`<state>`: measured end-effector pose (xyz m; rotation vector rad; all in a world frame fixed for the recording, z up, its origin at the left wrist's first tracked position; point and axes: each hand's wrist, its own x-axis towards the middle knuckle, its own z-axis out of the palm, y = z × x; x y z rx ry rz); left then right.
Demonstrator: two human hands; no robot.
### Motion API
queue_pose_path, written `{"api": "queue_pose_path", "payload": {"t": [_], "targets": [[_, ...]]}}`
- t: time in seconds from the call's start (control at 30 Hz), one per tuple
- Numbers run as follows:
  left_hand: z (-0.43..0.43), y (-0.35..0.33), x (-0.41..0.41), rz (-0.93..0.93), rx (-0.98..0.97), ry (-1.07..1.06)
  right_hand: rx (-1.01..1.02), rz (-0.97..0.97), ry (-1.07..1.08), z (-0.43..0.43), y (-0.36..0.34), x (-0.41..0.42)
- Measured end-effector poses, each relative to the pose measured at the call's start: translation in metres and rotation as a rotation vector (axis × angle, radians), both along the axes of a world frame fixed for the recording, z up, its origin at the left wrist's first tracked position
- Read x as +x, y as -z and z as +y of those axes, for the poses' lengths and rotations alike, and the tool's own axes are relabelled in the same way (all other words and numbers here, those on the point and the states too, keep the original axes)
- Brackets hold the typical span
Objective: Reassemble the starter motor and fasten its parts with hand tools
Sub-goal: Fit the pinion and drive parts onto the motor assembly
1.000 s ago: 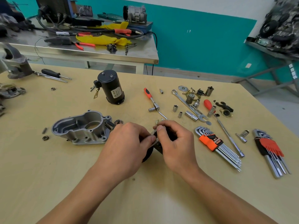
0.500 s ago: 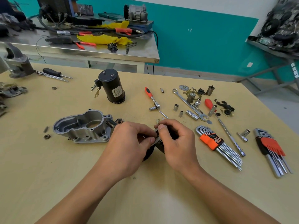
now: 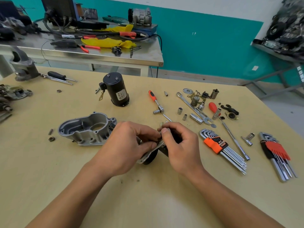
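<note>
Starter part point(image 3: 148, 157), black with a metal plate, is gripped by the left hand point(image 3: 125, 148) and the right hand point(image 3: 182, 150), fingers curled round it, near the middle of the table point(image 3: 49, 178). The aluminium housing point(image 3: 85, 129) is laid just left of the hands; the black motor body point(image 3: 116, 91) is stood upright toward the far edge.

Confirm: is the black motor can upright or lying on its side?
Upright. The black motor can stands on one end on the table, with its two top studs pointing up. Neither hand touches it.
</note>
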<state>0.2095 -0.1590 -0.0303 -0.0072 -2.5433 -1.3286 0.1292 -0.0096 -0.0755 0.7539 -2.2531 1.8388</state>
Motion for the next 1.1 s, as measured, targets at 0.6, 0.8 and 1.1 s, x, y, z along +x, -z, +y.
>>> {"api": "queue_pose_path", "payload": {"t": [0.6,0.8,1.1], "targets": [[-0.009,0.007,-0.005,0.072,-0.3,0.103,0.01,-0.008,-0.034,0.001,-0.003,-0.001],[-0.011,0.006,-0.006,0.092,-0.28,0.159,0.015,0.003,-0.048,0.0,-0.003,-0.001],[-0.014,0.007,-0.005,0.123,-0.329,0.176,0.02,-0.002,-0.054,0.0,-0.002,-0.003]]}}
